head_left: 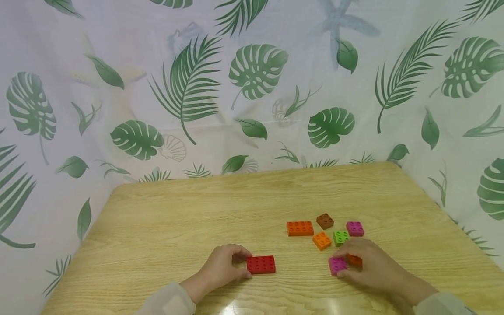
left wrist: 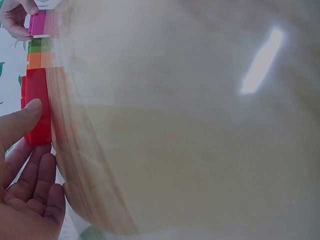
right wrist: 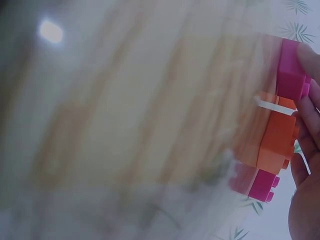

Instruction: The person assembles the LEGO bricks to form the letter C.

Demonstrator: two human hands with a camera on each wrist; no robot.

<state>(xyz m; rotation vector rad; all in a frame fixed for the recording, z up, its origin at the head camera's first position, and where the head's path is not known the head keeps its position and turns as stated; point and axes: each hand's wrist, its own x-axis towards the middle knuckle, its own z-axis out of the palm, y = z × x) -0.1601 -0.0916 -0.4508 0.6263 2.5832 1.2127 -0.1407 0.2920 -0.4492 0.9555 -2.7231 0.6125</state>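
A red toy building brick (head_left: 260, 264), with several studs on top, lies on the table at front centre. My left hand (head_left: 220, 267) pinches its left end; in the left wrist view the thumb presses the side of the red brick (left wrist: 39, 110). To the right, my right hand (head_left: 372, 265) holds a small magenta brick (head_left: 337, 265) between thumb and fingers. That magenta brick (right wrist: 291, 67) stands near the top of the right wrist view, thumb against it. Partly hidden under my right hand is a dark orange brick (head_left: 355, 260).
Beyond my right hand lie a long orange brick (head_left: 300, 228), a brown brick (head_left: 324, 221), a small orange brick (head_left: 322, 240), a lime green brick (head_left: 341, 237) and another magenta brick (head_left: 355, 228). Leaf-patterned cloth (head_left: 252, 144) hangs behind the wooden table (head_left: 177, 218).
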